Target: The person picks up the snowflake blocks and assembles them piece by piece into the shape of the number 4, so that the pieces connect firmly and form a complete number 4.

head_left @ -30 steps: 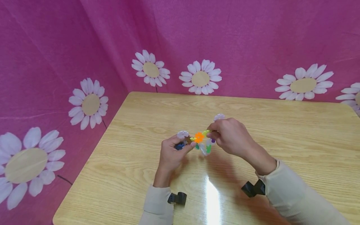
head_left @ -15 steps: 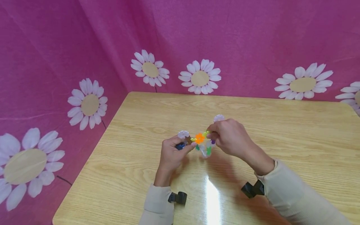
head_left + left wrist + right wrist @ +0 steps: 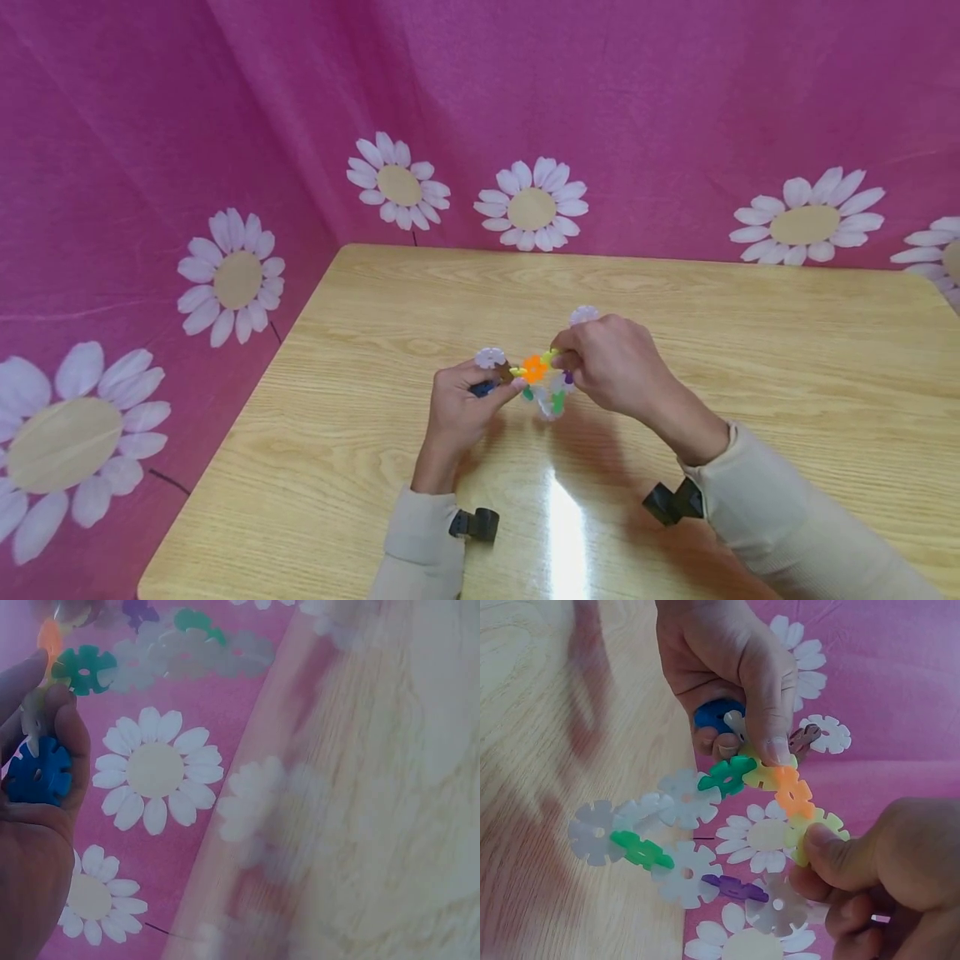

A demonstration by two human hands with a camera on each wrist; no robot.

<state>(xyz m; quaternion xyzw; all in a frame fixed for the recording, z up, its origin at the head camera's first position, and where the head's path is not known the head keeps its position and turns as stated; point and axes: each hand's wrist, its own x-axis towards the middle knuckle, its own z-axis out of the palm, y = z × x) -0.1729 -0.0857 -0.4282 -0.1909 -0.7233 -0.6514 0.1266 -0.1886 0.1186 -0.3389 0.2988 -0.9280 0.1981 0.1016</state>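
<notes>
Above the table, both hands hold a chain of slotted plastic snowflake discs bent into a loop. My left hand (image 3: 459, 408) pinches a yellow disc (image 3: 760, 774) between thumb and fingers; a blue disc (image 3: 41, 774) lies against its palm. A brown disc (image 3: 805, 739) and a white disc (image 3: 491, 357) stick out beyond that hand. My right hand (image 3: 611, 362) pinches another yellow disc (image 3: 817, 829). Between the hands sits an orange disc (image 3: 534, 368), joined to the yellow ones. Clear, green (image 3: 641, 850) and purple (image 3: 735, 888) discs hang below in the loop.
The wooden table (image 3: 345, 467) has a bright light reflection near its front. A pink curtain with white flowers (image 3: 532, 208) borders its back and left side. Black wrist cameras (image 3: 474, 526) are strapped at both beige sleeves (image 3: 795, 508).
The hands keep their hold on the disc chain. The left hand and the orange disc have shifted very slightly to the right.
</notes>
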